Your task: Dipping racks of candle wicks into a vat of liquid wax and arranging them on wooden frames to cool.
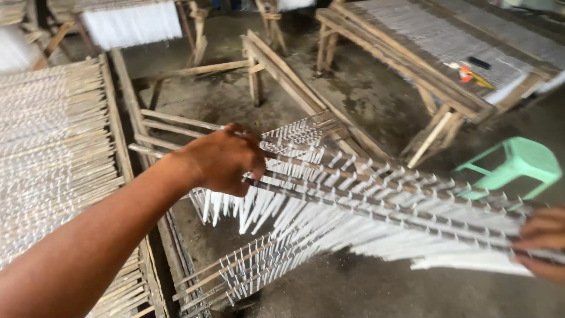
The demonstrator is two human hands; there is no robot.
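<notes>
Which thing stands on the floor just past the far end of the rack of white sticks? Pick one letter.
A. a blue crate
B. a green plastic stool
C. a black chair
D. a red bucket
B: a green plastic stool stands on the concrete floor beside the rack of white sticks, near the right hand that grips the rack's end; the left hand grips the other.

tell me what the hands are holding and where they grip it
Both hold a long rod rack hung with white sticks: left hand grips its far end, right hand the near end at the frame's edge.
</notes>
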